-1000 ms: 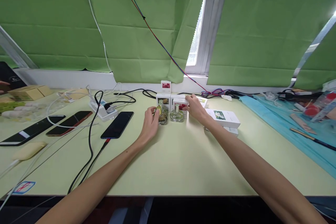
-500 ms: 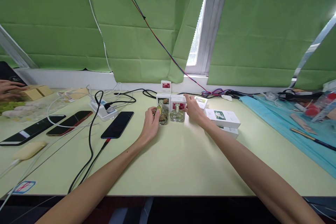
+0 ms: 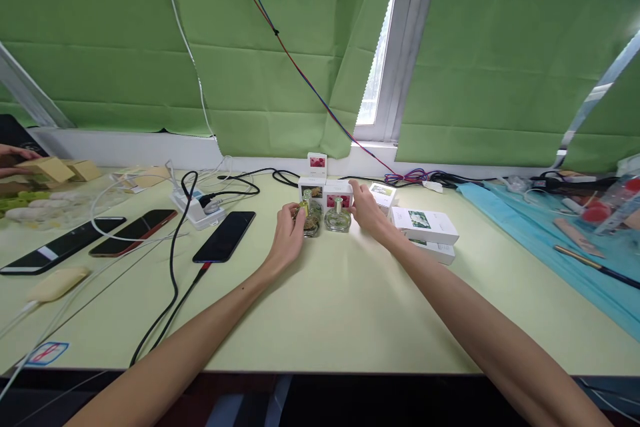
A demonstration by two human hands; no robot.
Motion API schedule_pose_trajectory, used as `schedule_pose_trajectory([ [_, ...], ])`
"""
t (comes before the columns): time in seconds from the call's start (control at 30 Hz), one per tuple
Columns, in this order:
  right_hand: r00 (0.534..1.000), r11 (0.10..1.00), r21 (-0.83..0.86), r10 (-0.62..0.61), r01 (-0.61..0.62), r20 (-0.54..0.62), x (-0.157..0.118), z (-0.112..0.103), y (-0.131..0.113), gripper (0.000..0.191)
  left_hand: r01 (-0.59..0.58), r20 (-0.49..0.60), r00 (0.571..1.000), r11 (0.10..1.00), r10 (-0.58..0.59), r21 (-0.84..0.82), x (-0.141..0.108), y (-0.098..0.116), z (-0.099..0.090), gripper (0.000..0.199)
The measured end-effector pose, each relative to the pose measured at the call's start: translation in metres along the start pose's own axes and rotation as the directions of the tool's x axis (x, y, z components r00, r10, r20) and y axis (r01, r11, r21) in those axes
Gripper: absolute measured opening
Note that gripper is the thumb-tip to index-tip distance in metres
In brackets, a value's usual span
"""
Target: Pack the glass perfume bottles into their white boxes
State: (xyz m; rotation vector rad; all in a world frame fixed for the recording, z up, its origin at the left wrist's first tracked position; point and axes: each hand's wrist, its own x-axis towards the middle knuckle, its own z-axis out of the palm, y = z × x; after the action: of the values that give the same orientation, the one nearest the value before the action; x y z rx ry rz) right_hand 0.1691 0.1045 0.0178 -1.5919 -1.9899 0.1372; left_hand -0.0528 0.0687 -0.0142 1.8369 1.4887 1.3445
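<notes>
My left hand is closed around a small glass perfume bottle with a yellowish top, partly hidden by my fingers. Another glass bottle with a clear cap stands close behind it. To their right, a round perfume bottle stands upright before a white box with a red picture. The fingers of my right hand grip that box's right side, the thumb low and the index finger near the top. Touching it on the left is a white box with a dark green picture.
Another small white box stands behind. White boxes lie stacked at right, near a tilted white box. Phones, a power strip and cables occupy the left. A co-worker's hand is at far left; blue sheeting lies right.
The white box with the red picture has shifted slightly left against its neighbour, my right hand moving with it. My left hand stays put. At far left the co-worker's hand has moved.
</notes>
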Motion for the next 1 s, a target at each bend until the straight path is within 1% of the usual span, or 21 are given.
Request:
schedule_pose_trajectory([
  [0.2,1.0,1.0,0.005,0.009,-0.009,-0.001,-0.009,-0.004,-0.005,0.059,0.003,0.003,1.0,1.0,-0.003,-0.005,0.0,0.0,0.0,0.039],
  [0.37,0.999,0.999,-0.003,0.038,-0.038,-0.015,-0.017,-0.006,-0.012,0.062,-0.024,-0.011,1.0,1.0,0.024,0.006,-0.002,-0.001,0.001,0.038],
  [0.47,0.999,0.999,-0.012,0.041,-0.041,-0.031,-0.021,-0.01,-0.014,0.063,-0.042,-0.051,0.998,0.999,0.043,0.012,-0.003,0.001,0.001,0.036],
  [0.57,0.998,0.997,-0.067,0.027,-0.031,-0.053,-0.024,-0.016,-0.014,0.059,-0.096,-0.135,0.986,0.995,0.099,0.027,-0.005,0.006,-0.001,0.033],
  [0.63,0.997,0.994,-0.101,0.032,-0.039,-0.067,-0.024,-0.022,-0.012,0.052,-0.199,-0.208,0.955,0.977,0.209,0.07,-0.006,0.011,-0.003,0.029],
  [0.67,0.996,0.992,-0.112,0.041,-0.049,-0.077,-0.024,-0.025,-0.01,0.048,-0.271,-0.24,0.927,0.957,0.289,0.105,-0.007,0.014,-0.005,0.028],
  [0.73,0.991,0.985,-0.152,0.07,-0.087,-0.114,-0.023,-0.033,-0.006,0.041,-0.409,-0.286,0.849,0.895,0.444,0.177,-0.008,0.021,-0.008,0.024],
  [0.77,0.988,0.98,-0.171,0.083,-0.105,-0.127,-0.023,-0.036,-0.004,0.038,-0.457,-0.296,0.814,0.865,0.5,0.206,-0.009,0.024,-0.009,0.022],
  [0.8,0.986,0.965,-0.223,0.11,-0.136,-0.127,-0.023,-0.04,-0.001,0.036,-0.491,-0.296,0.788,0.841,0.54,0.227,-0.011,0.026,-0.009,0.02],
  [0.83,0.983,0.947,-0.272,0.147,-0.173,-0.111,-0.022,-0.043,0.002,0.036,-0.516,-0.286,0.773,0.824,0.566,0.236,-0.012,0.028,-0.009,0.018],
  [0.87,0.977,0.926,-0.312,0.196,-0.212,-0.082,-0.023,-0.046,0.004,0.037,-0.536,-0.262,0.769,0.812,0.583,0.231,-0.013,0.029,-0.009,0.017],
  [0.93,0.953,0.884,-0.367,0.302,-0.288,-0.021,-0.023,-0.051,0.009,0.042,-0.569,-0.2,0.776,0.801,0.598,0.185,-0.016,0.029,-0.006,0.016],
  [1.0,0.934,0.864,-0.385,0.358,-0.325,0.016,-0.023,-0.054,0.012,0.046,-0.589,-0.14,0.786,0.798,0.603,0.128,-0.019,0.027,-0.003,0.015],
])
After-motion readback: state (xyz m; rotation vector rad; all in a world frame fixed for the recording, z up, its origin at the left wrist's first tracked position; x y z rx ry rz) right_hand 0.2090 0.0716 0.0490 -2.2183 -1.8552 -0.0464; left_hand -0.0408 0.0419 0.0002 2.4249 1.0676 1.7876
